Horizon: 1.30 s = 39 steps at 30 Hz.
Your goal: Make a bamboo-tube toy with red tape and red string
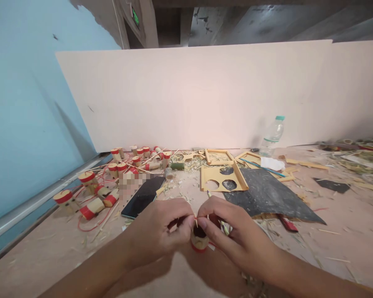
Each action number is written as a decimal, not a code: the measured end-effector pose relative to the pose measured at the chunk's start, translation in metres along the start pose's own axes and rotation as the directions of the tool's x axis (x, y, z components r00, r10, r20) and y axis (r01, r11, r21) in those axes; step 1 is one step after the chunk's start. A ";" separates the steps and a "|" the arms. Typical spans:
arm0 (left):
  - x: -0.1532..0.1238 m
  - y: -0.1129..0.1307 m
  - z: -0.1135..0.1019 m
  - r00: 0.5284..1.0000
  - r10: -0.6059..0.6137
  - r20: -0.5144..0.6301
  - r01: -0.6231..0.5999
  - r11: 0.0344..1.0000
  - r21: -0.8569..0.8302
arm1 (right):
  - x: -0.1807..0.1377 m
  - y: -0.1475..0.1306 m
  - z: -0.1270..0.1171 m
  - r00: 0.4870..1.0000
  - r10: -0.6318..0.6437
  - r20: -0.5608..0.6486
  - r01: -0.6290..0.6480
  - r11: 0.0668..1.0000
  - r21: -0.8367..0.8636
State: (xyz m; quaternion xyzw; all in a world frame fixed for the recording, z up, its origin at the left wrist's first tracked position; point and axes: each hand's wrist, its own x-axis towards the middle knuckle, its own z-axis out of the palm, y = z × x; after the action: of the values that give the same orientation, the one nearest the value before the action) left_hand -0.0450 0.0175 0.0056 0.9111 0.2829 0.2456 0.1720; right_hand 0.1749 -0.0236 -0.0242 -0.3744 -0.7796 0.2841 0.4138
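My left hand (pixel 160 225) and my right hand (pixel 228 229) meet at the middle of the table, both closed in a pinch. Between them stands a small bamboo cup with a red band (pixel 199 242). My fingertips of both hands grip a thin bamboo sliver (pixel 195 220) at the cup's rim. A striped stick (pixel 224 227) pokes out under my right hand. The cup's lower part is partly hidden by my fingers.
Several finished red-banded bamboo cups (pixel 90 194) with red cord lie at the left. A dark phone (pixel 143 196), wooden frames with round holes (pixel 220 176), a black sheet (pixel 267 194), a plastic bottle (pixel 272 136) and shavings lie behind. A pale board (pixel 205 91) walls the back.
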 end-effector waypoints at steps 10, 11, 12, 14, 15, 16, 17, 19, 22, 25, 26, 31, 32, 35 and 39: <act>0.001 -0.005 0.006 0.967 0.232 -0.101 -0.210 0.960 0.187 | 0.003 -0.001 0.001 0.968 0.211 0.133 -0.243 0.921 0.305; 0.001 -0.004 0.006 0.961 0.254 -0.108 -0.225 0.948 0.226 | 0.003 -0.002 0.001 0.969 0.210 0.130 -0.241 0.920 0.310; 0.001 -0.003 0.006 0.956 0.272 -0.113 -0.235 0.936 0.264 | 0.003 -0.002 0.000 0.969 0.209 0.129 -0.240 0.920 0.311; 0.001 -0.002 0.006 0.948 0.296 -0.118 -0.248 0.918 0.311 | 0.003 -0.002 -0.001 0.968 0.210 0.137 -0.244 0.914 0.323; 0.001 -0.002 0.006 0.947 0.299 -0.119 -0.248 0.914 0.320 | 0.003 -0.002 -0.001 0.968 0.208 0.141 -0.245 0.909 0.336; 0.001 -0.003 0.006 0.946 0.300 -0.119 -0.249 0.913 0.323 | 0.003 -0.003 -0.001 0.967 0.207 0.145 -0.246 0.904 0.351; 0.000 -0.003 0.007 0.945 0.303 -0.122 -0.251 0.913 0.321 | 0.003 -0.003 -0.001 0.966 0.208 0.151 -0.250 0.897 0.365; 0.000 -0.004 0.008 0.940 0.314 -0.135 -0.261 0.914 0.311 | 0.004 -0.003 -0.001 0.967 0.206 0.152 -0.249 0.890 0.381; 0.000 -0.004 0.009 0.949 0.292 -0.119 -0.245 0.919 0.308 | 0.004 -0.002 -0.001 0.965 0.212 0.152 -0.255 0.888 0.383; 0.000 -0.003 0.008 0.957 0.269 -0.110 -0.223 0.922 0.315 | 0.003 0.000 -0.002 0.968 0.194 0.161 -0.239 0.908 0.345; -0.001 -0.002 0.008 0.957 0.269 -0.108 -0.225 0.923 0.312 | 0.002 0.000 -0.003 0.975 0.171 0.144 -0.207 0.932 0.297; -0.003 -0.006 0.001 0.980 0.181 -0.077 -0.170 0.976 0.137 | 0.000 -0.001 -0.006 0.998 0.045 0.053 -0.050 0.995 0.086; -0.004 -0.007 0.000 0.991 0.103 -0.086 -0.097 0.993 0.070 | 0.001 -0.001 -0.006 0.997 0.052 0.053 -0.056 0.995 0.082; -0.007 -0.013 0.000 0.986 -0.115 -0.120 0.102 0.989 -0.111 | 0.004 -0.001 -0.008 0.995 0.094 0.041 -0.098 0.991 0.094; -0.008 -0.013 0.007 0.987 -0.158 0.007 0.157 0.970 -0.188 | 0.008 0.001 -0.011 0.991 0.134 0.004 -0.133 0.985 0.112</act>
State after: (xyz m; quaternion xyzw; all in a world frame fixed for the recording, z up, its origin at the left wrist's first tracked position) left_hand -0.0528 0.0216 -0.0088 0.8645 0.3304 0.2604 0.2751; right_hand 0.1811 -0.0154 -0.0159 -0.4024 -0.7349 0.3539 0.4157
